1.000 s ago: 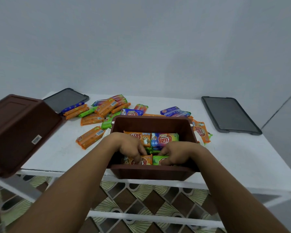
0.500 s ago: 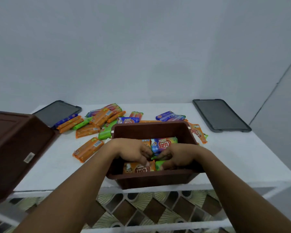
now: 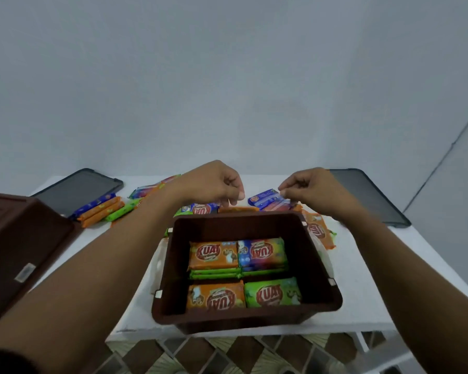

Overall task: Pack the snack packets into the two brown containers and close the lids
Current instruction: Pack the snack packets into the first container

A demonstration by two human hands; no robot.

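An open brown container (image 3: 243, 317) stands at the table's near edge. Inside lie orange (image 3: 214, 255), blue (image 3: 262, 252), orange (image 3: 216, 296) and green (image 3: 272, 292) snack packets, stacked on others. My left hand (image 3: 211, 184) hovers beyond the far rim with its fingers curled and nothing visible in them, above an orange packet (image 3: 238, 209). My right hand (image 3: 308, 190) is also curled. Its fingertips touch the end of a blue packet (image 3: 264, 198) on the table; whether they grip it is unclear. A second brown container (image 3: 25, 238) sits tilted at the left.
Loose packets lie behind the container, in a pile at the left (image 3: 103, 209) and an orange one at the right (image 3: 318, 230). Two dark lids lie flat on the white table (image 3: 362, 279), back left (image 3: 79, 190) and back right (image 3: 373, 198). A wall rises close behind.
Both hands have lifted out of the container and moved to the loose packets behind it. The packed packets are now uncovered.
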